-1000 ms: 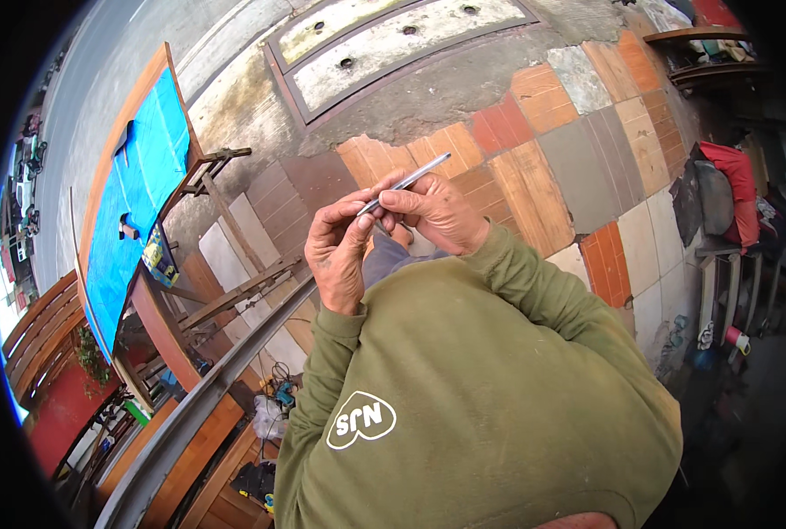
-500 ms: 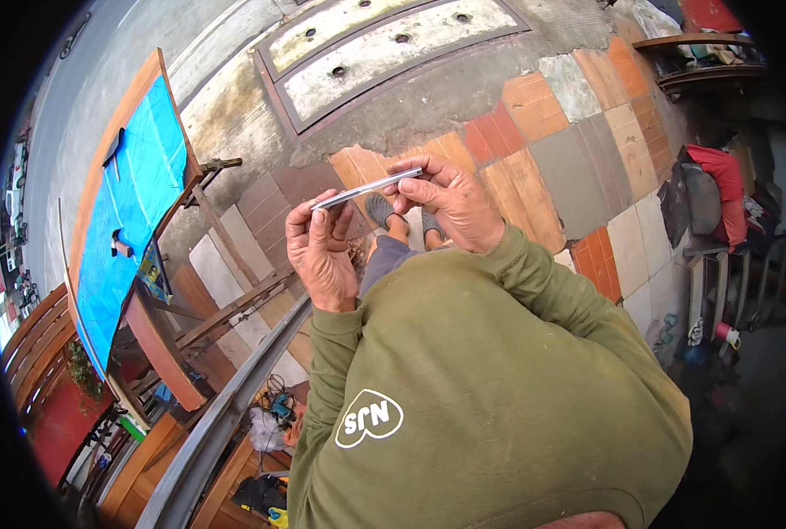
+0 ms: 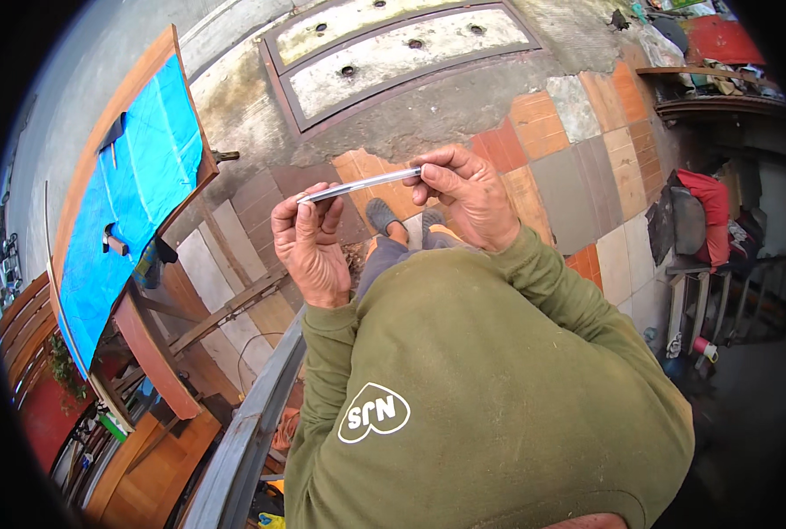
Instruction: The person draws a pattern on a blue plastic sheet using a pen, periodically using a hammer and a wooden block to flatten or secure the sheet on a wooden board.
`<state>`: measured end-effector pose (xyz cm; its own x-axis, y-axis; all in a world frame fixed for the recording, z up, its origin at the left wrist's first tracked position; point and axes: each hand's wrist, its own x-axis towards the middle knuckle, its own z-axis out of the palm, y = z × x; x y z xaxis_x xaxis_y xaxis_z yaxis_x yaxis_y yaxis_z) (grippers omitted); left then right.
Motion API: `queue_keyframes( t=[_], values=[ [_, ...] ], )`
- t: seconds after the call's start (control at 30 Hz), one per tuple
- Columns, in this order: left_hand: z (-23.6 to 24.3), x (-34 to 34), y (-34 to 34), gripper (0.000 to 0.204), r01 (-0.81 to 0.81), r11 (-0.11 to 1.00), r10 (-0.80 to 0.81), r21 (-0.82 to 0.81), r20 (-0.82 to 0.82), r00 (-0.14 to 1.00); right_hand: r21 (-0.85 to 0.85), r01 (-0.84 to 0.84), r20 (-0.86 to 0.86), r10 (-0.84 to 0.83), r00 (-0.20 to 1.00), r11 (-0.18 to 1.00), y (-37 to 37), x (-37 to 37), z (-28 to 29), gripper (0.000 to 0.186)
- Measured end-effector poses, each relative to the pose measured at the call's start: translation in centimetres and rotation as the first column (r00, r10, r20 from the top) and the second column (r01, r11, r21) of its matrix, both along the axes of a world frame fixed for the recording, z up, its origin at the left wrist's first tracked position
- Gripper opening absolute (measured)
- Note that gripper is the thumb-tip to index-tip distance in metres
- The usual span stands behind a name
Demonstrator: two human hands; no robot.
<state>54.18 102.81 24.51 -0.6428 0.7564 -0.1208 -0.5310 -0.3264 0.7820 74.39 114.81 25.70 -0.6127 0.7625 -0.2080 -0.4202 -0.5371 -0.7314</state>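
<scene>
Over tiling (image 3: pixel 572 189), left hand (image 3: pixel 314 254) and right hand (image 3: pixel 474 201) pinch endwise a rod (image 3: pixel 362 185) we judge light, stiff, best held so.

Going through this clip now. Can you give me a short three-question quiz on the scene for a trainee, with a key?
1. Multiple choice: what do the left hand and the right hand hold between them?
a) a cup
b) a slim rod
c) a brush

2. True or false: the blue sheet lies off to the person's left.

3. Fill the gap: in the picture, the higher end of the slim rod is the one in the ____ hand.

Key: 1. b; 2. true; 3. right.
</scene>
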Motion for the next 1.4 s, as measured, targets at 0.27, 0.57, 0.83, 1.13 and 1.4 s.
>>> queue_keyframes(
  t=[0.27, 0.57, 0.83, 1.13, 1.4],
  values=[
    [-0.8, -3.5, 1.6, 0.013, -0.025, 1.000, 0.025, -0.005, 0.023, 0.999, -0.016, -0.044, -0.002, 0.044, 0.999, 0.999, 1.9, -3.7, -0.4, 0.021],
    [-1.2, -7.4, 3.3, 0.009, -0.055, 0.998, 0.054, 0.021, 0.032, 0.998, -0.080, -0.068, -0.020, 0.067, 0.998, 0.994, 3.7, -8.2, -0.1, 0.021],
    [-0.4, -10.6, 5.7, 0.012, -0.048, 0.999, 0.047, 0.021, 0.079, 0.996, -0.182, -0.128, 0.024, 0.135, 0.991, 0.975, 6.1, -11.4, -1.3, 0.019],
    [-0.3, -14.4, 11.9, 0.022, -0.090, 0.993, 0.098, -0.076, 0.110, 0.989, -0.154, -0.227, 0.101, 0.244, 0.965, 0.962, 11.4, -15.8, -3.5, 0.022],
    [1.7, -22.9, 22.4, 0.023, -0.237, 0.927, -0.040, 0.290, 0.705, 0.708, 0.294, -0.452, 0.115, 0.439, 0.891, 0.842, 18.7, -27.2, 0.2, 0.032]
  ],
)
